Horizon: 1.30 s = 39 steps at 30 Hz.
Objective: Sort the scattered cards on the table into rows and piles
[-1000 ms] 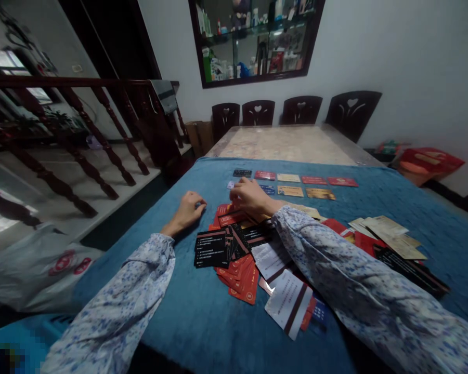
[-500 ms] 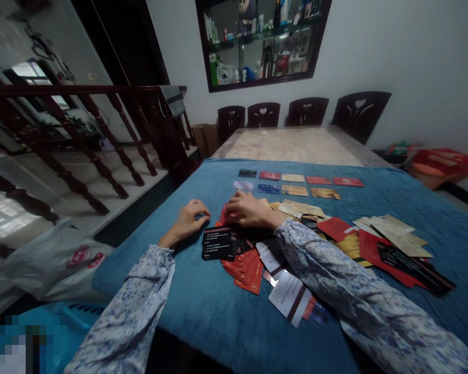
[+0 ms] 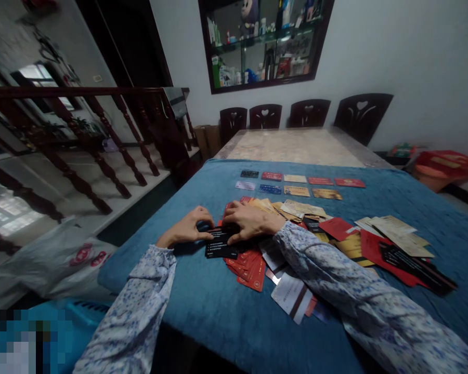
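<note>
My left hand [image 3: 187,225] is curled at the left edge of a black card [image 3: 217,247] with white print, thumb against it. From the right, my right hand [image 3: 253,219] bends over the same card, its thumb on the card's face and its fingertips at the far edge. More black cards lie beneath, though how many I cannot tell. Red cards [image 3: 253,275] fan out just below my right hand. Yellowish cards [image 3: 271,205] spread beyond it. A silvery card with a dark stripe [image 3: 292,298] rests beside my right forearm.
Two rows of single cards [image 3: 296,191] lie farther back on the blue cloth [image 3: 203,311]. To the right is a loose heap of red [image 3: 378,258], black [image 3: 417,270] and cream cards [image 3: 393,231]. A white plastic bag [image 3: 74,265] is left of the table.
My right hand has shifted from the red cards onto the black card, thumb now over it. My left hand has moved right to touch the card's edge.
</note>
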### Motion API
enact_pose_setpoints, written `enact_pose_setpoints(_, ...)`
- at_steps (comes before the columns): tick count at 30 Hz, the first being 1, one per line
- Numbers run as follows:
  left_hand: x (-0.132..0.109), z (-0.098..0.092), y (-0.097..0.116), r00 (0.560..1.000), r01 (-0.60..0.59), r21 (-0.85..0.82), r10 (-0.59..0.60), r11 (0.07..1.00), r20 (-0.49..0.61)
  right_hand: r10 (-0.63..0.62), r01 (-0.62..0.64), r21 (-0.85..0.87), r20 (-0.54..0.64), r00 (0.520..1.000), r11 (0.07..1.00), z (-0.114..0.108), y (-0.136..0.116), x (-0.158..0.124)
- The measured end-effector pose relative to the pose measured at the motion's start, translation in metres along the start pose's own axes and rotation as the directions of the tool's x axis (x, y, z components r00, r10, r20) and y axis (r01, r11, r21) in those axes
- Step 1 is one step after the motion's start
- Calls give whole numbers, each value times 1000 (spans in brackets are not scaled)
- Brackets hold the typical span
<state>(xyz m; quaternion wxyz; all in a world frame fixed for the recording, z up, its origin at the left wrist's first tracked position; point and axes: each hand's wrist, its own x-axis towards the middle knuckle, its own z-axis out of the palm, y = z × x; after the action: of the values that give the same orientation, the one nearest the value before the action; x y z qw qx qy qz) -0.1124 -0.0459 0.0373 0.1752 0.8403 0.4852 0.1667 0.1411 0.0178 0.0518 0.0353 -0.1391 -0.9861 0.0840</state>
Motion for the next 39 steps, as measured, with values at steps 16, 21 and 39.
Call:
enact_pose_setpoints(16, 2, 4, 9, 998, -51, -15, 51, 999, -45, 95, -99, -45, -89, 992, 994, -1, -14, 4)
enact_pose_setpoints(21, 6, 8, 14, 988, -88, 116, 102, 989, -119, 174, -183, -47, -158, 972, 982, -1, -15, 5)
enact_pose_setpoints(39, 15, 17, -12, 874, -111, 483, 316, 869, -368, 235, -246, 8, -329, 915, 969, 17, 6, 10)
